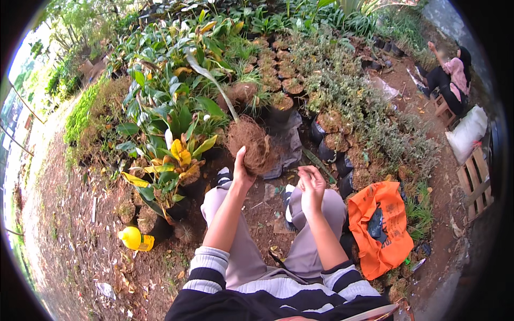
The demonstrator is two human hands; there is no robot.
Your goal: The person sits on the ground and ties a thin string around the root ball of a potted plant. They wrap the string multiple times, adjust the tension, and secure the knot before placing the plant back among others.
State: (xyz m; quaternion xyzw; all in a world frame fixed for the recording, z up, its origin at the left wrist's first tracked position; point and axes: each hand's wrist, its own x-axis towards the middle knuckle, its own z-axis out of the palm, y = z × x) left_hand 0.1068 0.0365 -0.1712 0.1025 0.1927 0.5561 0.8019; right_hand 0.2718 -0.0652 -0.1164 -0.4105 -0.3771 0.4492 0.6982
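Note:
My left hand (243, 173) grips a round brown fibrous root ball (249, 145) from below, with the thumb up along its near side. A long pale stem or leaf (215, 82) rises from the ball and leans away to the upper left over leafy plants. To the right, apart from the ball, my right hand (313, 185) hovers above my right knee. Its fingers are loosely bent and slightly apart, and nothing shows in them. Dark plastic sheeting (287, 140) lies on the soil just beyond both hands.
Potted plants with yellowing leaves (180, 154) stand at left, near a yellow bottle (136, 239). Black-bagged plants (335, 142) line the right, beside an orange bag (379, 228) with a dark phone-like object (375, 224) on it. Further right, a person (451, 78) sits near a white sack (468, 130) and wooden pallet (476, 180).

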